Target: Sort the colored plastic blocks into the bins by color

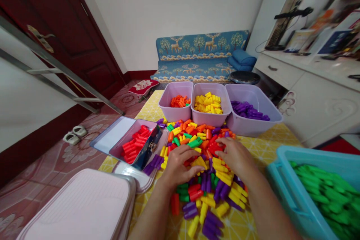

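Observation:
A heap of loose plastic building blocks [208,198] in red, yellow, purple, green and orange is spread over the table. My left hand [181,163] reaches over its middle, thumb and fingers curled around a yellow block [199,162]. To its right, my right hand [232,155] is open, fingers bent and apart beside some red blocks [213,147]; whether the fingertips touch them I cannot tell. Three lilac bins behind the heap hold sorted blocks: orange ones [180,101], yellow ones [208,103] and purple ones [249,111].
At the left stands an open tin box [153,144] with red blocks. Pale lids [81,206] are stacked at the front left. A turquoise bin [284,180] of green blocks stands at the right. Beyond the table are a blue sofa [194,63] and a white cabinet [317,101].

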The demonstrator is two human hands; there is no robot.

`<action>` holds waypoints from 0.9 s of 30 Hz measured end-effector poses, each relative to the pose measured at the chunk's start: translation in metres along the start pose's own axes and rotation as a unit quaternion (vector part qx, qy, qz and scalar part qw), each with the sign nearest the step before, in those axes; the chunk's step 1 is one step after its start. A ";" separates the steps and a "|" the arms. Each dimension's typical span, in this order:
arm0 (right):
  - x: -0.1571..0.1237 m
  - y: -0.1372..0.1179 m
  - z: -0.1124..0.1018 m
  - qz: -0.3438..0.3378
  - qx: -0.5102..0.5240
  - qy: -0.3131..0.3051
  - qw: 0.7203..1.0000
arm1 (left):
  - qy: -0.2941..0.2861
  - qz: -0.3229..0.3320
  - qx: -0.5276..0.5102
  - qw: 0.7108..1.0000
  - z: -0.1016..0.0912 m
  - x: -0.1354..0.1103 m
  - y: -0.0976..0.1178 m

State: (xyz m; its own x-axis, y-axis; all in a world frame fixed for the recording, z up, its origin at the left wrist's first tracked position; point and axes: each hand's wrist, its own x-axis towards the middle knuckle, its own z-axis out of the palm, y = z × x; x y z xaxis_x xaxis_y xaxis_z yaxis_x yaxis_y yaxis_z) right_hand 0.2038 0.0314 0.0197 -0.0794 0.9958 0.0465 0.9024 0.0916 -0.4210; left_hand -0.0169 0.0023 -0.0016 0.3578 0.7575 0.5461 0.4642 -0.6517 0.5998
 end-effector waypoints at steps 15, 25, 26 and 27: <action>-0.008 -0.034 -0.004 0.010 0.470 -0.020 0.882 | 0.041 -0.075 -0.093 0.992 0.008 -0.001 0.003; -0.014 -0.048 0.010 -0.025 0.430 -0.047 0.901 | 0.110 -0.152 -0.161 0.969 0.014 0.002 0.007; -0.014 -0.048 0.010 -0.027 0.428 -0.044 0.902 | 0.113 -0.159 -0.161 0.967 0.014 0.002 0.006; -0.014 -0.048 0.010 -0.028 0.427 -0.042 0.903 | 0.115 -0.164 -0.161 0.966 0.014 0.002 0.006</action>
State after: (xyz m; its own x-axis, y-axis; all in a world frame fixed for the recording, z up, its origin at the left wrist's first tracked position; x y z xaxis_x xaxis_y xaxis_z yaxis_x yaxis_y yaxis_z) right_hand 0.1572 0.0132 0.0298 -0.1784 0.9833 0.0363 0.2432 0.0798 -0.9667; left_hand -0.0020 0.0005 -0.0058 0.0283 0.9207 0.3893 0.2320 -0.3849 0.8933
